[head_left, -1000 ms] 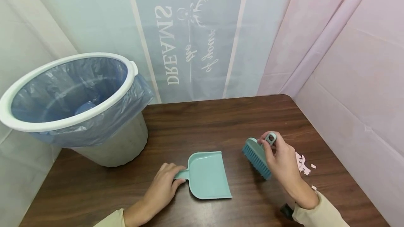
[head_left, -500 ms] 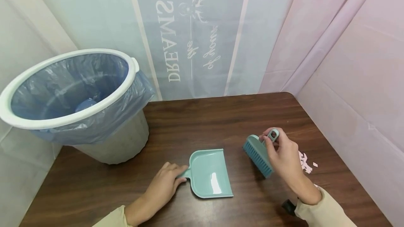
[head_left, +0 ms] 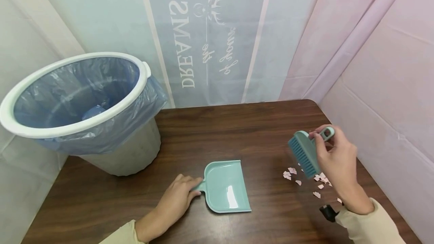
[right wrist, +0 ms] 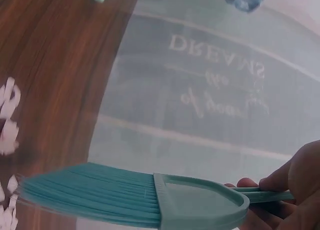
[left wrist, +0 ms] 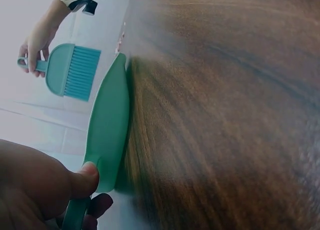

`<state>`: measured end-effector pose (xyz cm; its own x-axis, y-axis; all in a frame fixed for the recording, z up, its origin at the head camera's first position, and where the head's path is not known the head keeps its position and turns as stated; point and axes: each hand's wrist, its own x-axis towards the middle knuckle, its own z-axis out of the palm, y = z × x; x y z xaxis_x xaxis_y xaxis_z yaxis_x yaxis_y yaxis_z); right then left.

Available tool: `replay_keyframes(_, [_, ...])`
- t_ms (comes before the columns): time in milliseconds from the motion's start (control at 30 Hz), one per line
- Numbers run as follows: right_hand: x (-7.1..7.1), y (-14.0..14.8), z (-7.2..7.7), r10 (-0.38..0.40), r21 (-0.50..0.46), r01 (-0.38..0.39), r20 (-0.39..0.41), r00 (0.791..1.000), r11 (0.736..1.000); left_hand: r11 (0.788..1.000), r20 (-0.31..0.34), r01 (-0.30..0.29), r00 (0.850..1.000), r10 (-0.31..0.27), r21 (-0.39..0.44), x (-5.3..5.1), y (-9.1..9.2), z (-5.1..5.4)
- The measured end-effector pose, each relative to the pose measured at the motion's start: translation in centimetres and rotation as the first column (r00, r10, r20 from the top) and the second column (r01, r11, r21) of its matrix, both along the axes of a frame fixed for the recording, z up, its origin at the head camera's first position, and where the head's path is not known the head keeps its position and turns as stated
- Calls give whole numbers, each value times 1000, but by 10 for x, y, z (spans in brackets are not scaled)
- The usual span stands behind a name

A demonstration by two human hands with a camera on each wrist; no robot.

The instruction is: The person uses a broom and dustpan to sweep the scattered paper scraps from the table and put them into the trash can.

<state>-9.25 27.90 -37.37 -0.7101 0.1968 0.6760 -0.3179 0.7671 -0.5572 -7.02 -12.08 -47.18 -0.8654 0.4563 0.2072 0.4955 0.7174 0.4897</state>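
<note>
Left hand (head_left: 177,199) pinches the flat teal plastic dustpan (head_left: 222,187) handle, presumably steadying it, while right hand (head_left: 340,159) grips the teal bristled brush (head_left: 305,151), bristles downward, near pale-pink scraps (head_left: 287,175).

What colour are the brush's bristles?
Teal; the bristles show best in the right wrist view.

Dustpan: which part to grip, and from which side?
Likely its narrow handle, coming from the person's left: it juts that way from the dustpan's rounded back, leaving free the straight front lip facing right. The left hand grips it there.
</note>
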Motion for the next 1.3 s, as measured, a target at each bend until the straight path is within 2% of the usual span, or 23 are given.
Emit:
replay_keyframes(233, [-3,20,-3,-116,20,115,43,992,993,1000,-11,1,1000,-1,-8,-1,0,-3])
replay_keyframes(367, [-3,28,-7,-135,48,134,35,990,990,1000,-7,-3,1000,3,-6,-1,0,-3])
replay_keyframes(567, [-1,32,-18,-116,101,112,28,993,989,1000,3,-9,1000,9,-8,-1,0,-2])
replay_keyframes(800, [2,30,-30,-97,146,87,63,993,985,1000,13,-8,1000,8,-2,-1,0,-2])
replay_keyframes(1100, [9,16,-36,-50,190,35,74,996,981,1000,12,-3,1000,3,3,0,0,-3])
replay_keyframes(1300, [10,-1,-38,20,179,-30,55,998,983,1000,5,-8,1000,8,13,0,0,-2])
